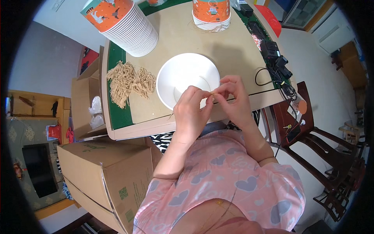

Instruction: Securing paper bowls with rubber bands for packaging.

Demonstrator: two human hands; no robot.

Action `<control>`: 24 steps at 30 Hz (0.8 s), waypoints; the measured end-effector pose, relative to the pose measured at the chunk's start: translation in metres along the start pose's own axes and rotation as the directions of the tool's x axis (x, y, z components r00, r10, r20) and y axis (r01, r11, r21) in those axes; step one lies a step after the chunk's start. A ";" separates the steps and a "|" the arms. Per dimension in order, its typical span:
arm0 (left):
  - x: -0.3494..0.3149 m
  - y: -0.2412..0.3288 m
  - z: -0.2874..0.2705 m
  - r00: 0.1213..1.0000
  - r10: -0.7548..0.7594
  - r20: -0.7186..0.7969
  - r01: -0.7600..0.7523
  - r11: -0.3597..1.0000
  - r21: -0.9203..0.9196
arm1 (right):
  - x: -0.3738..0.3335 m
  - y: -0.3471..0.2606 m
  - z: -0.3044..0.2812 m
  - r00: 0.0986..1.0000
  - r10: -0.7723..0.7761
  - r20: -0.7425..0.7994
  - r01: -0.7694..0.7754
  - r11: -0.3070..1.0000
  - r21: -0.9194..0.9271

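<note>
My left hand (pixel 191 113) and my right hand (pixel 233 99) meet over the near rim of a white paper bowl (pixel 183 72) on the table. Both pinch a thin tan string (pixel 212 93) between thumb and fingers, fingertips almost touching. A loose end of the string hangs down by my left wrist. A heap of tan string pieces (pixel 128 82) lies to the left of the bowl, apart from it.
A tilted stack of orange-printed paper cups (pixel 124 23) lies at the table's far left; another stack (pixel 211 13) stands at the far middle. Black cables and adapters (pixel 274 58) line the right edge. Cardboard boxes (pixel 105 171) stand to my left, a dark wooden chair (pixel 311 144) to my right.
</note>
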State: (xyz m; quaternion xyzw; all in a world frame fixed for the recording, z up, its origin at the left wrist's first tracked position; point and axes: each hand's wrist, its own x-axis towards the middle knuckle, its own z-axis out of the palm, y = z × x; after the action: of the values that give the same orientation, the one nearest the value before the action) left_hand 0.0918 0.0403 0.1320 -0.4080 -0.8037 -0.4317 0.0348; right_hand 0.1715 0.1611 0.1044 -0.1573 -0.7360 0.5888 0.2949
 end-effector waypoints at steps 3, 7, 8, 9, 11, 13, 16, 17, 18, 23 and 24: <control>-0.001 0.000 0.002 1.000 -0.013 -0.010 0.013 1.000 0.004 | -0.002 0.001 0.001 0.999 -0.022 -0.027 0.022 1.000 -0.022; 0.001 -0.001 -0.002 0.997 -0.077 0.012 0.078 0.993 -0.093 | -0.003 0.000 0.000 1.000 0.001 0.015 0.000 0.997 -0.081; 0.002 -0.003 -0.003 0.997 -0.076 0.013 0.077 0.993 -0.093 | -0.004 0.000 -0.001 1.000 0.001 0.014 0.000 0.997 -0.081; 0.002 -0.004 -0.004 0.991 -0.128 0.035 0.132 0.982 -0.133 | -0.004 0.000 0.000 0.999 -0.019 0.028 0.021 0.997 -0.074; 0.003 -0.007 -0.008 0.982 -0.178 0.058 0.186 0.968 -0.171 | -0.003 -0.002 -0.001 0.998 -0.039 0.042 0.042 0.997 -0.067; 0.004 -0.009 -0.010 0.978 -0.199 0.066 0.209 0.949 -0.235 | -0.002 -0.007 -0.001 0.994 -0.054 0.090 0.060 0.997 -0.056; 0.005 -0.011 -0.011 0.976 -0.211 0.062 0.220 0.940 -0.259 | -0.002 -0.018 0.001 0.992 -0.061 0.108 0.080 0.980 -0.181; 0.005 -0.011 -0.011 0.976 -0.210 0.063 0.219 0.940 -0.260 | -0.002 -0.018 0.001 0.992 -0.060 0.107 0.079 0.980 -0.181; 0.006 -0.011 -0.011 0.974 -0.218 0.064 0.227 0.936 -0.268 | -0.002 -0.017 0.002 0.991 -0.079 0.106 0.100 0.972 -0.211; 0.005 -0.012 -0.010 0.966 -0.243 0.087 0.258 0.919 -0.297 | -0.001 -0.010 0.003 0.987 -0.126 0.099 0.150 0.941 -0.304; 0.004 -0.012 -0.010 0.969 -0.231 0.091 0.247 0.926 -0.284 | -0.001 -0.010 0.003 0.990 -0.106 0.095 0.129 0.955 -0.269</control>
State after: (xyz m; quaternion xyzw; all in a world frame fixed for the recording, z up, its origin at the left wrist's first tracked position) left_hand 0.0780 0.0325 0.1322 -0.3196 -0.7753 -0.5352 -0.1016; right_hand 0.1714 0.1560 0.1129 -0.1289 -0.8295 0.4685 0.2753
